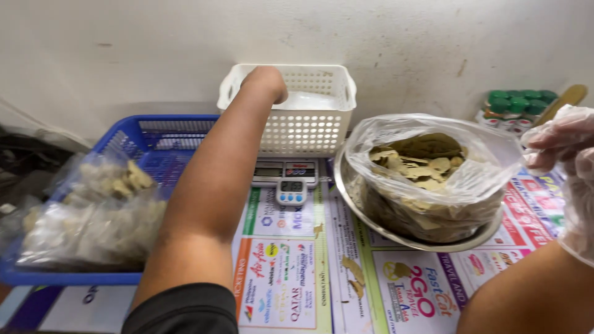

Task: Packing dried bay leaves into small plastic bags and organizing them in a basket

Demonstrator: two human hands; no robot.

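Note:
My left hand (267, 81) reaches forward into a white perforated basket (306, 133) that stands against the wall; the fingers are hidden inside it, among what looks like clear plastic bags. My right hand (566, 148), in a thin clear plastic glove, is raised at the right edge with the fingers loosely curled and nothing visible in them. Between the hands, a metal bowl (476, 238) holds a clear plastic bag (433, 164) full of dried leaves.
A small digital scale (284, 171) and a white timer (291, 190) lie before the basket. A blue crate (154, 145) at the left holds filled clear bags (93, 213). Green-capped bottles (516, 108) stand at back right. Loose leaves (354, 272) lie on the printed sheets.

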